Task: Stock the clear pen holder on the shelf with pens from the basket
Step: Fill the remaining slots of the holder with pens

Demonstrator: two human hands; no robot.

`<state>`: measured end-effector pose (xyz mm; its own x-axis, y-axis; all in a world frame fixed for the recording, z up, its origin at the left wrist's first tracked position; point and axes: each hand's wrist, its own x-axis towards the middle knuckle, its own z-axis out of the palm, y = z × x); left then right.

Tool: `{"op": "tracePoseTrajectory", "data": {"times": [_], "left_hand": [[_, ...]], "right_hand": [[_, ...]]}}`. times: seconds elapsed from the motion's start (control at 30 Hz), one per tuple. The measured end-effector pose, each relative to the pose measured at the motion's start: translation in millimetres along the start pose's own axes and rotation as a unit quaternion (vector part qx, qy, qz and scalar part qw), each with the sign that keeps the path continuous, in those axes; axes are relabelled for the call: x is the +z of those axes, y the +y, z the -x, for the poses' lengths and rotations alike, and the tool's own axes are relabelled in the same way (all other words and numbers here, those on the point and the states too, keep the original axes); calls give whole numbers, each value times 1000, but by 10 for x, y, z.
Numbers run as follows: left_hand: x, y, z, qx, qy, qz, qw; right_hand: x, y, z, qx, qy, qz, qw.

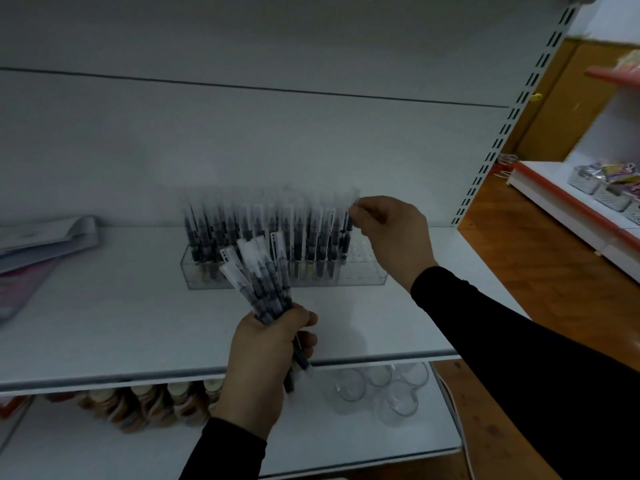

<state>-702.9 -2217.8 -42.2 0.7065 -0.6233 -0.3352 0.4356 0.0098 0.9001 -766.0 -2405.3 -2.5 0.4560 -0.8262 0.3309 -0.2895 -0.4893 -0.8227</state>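
A clear pen holder (367,271) stands on the white shelf (138,323), filled with several upright dark pens in clear sleeves (263,230); its right end shows bare holes. My left hand (266,362) grips a fanned bundle of wrapped pens (259,275) in front of the holder. My right hand (391,233) pinches the top of one wrapped pen (349,213) standing at the right end of the row. The basket is out of view.
Flat packets (41,244) lie on the shelf at far left. On the shelf below are jars (152,403) and clear glasses (374,389). A slotted upright (512,119) bounds the shelf on the right. Another shelf unit with metal baskets (602,192) stands beyond.
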Motion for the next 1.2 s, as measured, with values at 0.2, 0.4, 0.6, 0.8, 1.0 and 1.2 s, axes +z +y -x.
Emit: {"op": "tracePoseTrajectory", "data": {"times": [0.2, 0.4, 0.6, 0.8, 1.0, 1.2], "left_hand": [[14, 5, 9, -1, -1, -1, 1000], [21, -2, 2, -4, -4, 1, 1000], [22, -11, 2, -6, -8, -1, 1000], [54, -35, 16, -11, -24, -9, 1000], [128, -79, 55, -19, -55, -34, 998], [173, -132, 69, -29, -83, -54, 995]], "right_hand": [[13, -22, -4, -1, 3, 11, 1000], [27, 36, 61, -4, -2, 40, 999], [18, 52, 105, 8, -19, 29, 999], [-50, 6, 218, 41, -14, -18, 999], [-38, -97, 506, 97, -156, -125, 975], [-91, -119, 603, 142, -231, -184, 945]]}}
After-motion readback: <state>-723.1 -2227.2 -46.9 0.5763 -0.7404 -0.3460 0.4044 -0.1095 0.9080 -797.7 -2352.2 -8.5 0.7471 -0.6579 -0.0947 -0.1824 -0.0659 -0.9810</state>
